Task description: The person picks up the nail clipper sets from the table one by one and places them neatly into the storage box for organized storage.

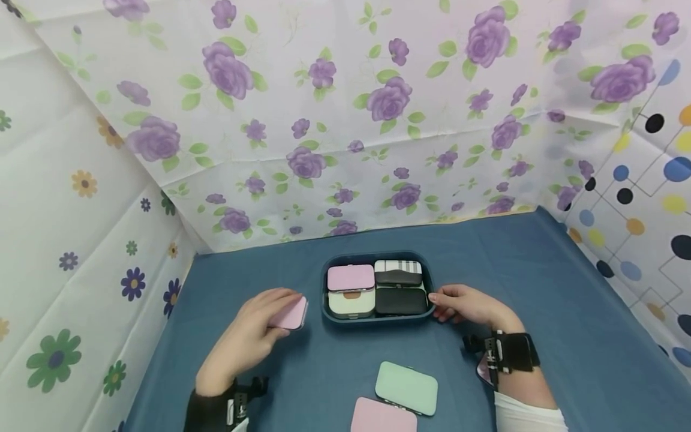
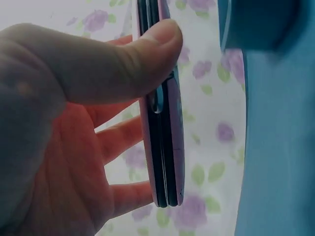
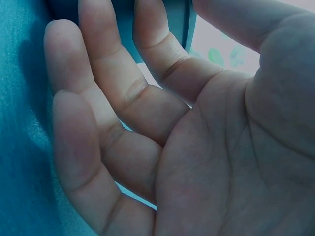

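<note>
My left hand (image 1: 245, 336) holds a slim pink case (image 1: 291, 313) to the left of a dark blue tray (image 1: 372, 321). In the left wrist view the case (image 2: 176, 142) stands edge-on, its two dark-edged halves together, a small metal clasp under the thumb. My right hand (image 1: 475, 307) pinches the tray's right rim, thumb on top and fingers outside. Inside the tray lie a pink case (image 1: 351, 277), a white-and-black striped case (image 1: 398, 273), a cream case (image 1: 351, 304) and a black case (image 1: 400, 301).
A mint green case (image 1: 406, 387) lies on the blue cloth (image 1: 302, 384) in front of the tray, and another pink case (image 1: 384, 415) sits beside it at the bottom edge. A further pinkish object (image 1: 484, 369) is partly hidden under the right wrist. Flowered sheets (image 1: 345, 120) enclose the back and sides.
</note>
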Available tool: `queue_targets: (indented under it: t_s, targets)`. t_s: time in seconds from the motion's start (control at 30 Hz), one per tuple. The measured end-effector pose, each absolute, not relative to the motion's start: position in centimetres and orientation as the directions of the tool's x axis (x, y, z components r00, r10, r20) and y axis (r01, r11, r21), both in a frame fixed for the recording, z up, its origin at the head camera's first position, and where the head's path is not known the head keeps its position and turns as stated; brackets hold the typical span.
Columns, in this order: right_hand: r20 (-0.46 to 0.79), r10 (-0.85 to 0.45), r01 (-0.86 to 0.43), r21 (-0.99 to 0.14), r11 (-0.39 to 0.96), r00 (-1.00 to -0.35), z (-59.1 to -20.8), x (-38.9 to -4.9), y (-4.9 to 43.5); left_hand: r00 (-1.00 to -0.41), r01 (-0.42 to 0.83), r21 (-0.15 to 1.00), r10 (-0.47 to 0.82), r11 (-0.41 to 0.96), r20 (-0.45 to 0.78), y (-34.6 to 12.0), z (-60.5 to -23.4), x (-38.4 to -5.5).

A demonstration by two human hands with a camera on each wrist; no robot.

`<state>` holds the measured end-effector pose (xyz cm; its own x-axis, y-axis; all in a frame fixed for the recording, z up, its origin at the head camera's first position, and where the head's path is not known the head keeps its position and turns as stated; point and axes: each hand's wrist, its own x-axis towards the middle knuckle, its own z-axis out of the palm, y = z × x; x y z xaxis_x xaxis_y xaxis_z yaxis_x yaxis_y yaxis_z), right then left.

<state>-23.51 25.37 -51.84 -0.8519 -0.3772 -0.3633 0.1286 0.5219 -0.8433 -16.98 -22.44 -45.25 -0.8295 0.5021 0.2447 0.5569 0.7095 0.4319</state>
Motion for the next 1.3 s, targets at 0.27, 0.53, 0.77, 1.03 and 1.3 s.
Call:
queue_targets:
  t_s: [0.27, 0.53, 0.77, 1.03, 1.3]
  targets:
    - [-0.358, -0.373, 0.126, -0.844, 0.521, -0.856, -51.6, -23.5, 25.4, -0.814, 0.579, 0.436, 0.514, 0.689, 0.27, -18.7, -44.0, -18.4]
    - [-0.363, -0.379, 0.13, -0.845, 0.518, -0.851, -51.6, -23.5, 25.3, -0.76, 0.644, 0.499, 0.557, 0.58, 0.335, -14.6, -43.0, -19.2]
    - [-0.367, -0.385, 0.133, -0.847, 0.516, -0.847, -51.5, -23.5, 25.0, -0.754, 0.641, 0.51, 0.596, 0.574, 0.276, -13.1, -43.3, -19.5]
    - [-0.369, -0.379, 0.136, -0.845, 0.517, -0.848, -51.5, -23.6, 25.2, -0.766, 0.624, 0.512, 0.593, 0.591, 0.249, -13.1, -44.2, -19.9]
    - [-0.375, -0.376, 0.14, -0.841, 0.523, -0.848, -51.6, -23.5, 25.3, -0.798, 0.565, 0.53, 0.583, 0.633, 0.154, -11.8, -45.8, -20.6]
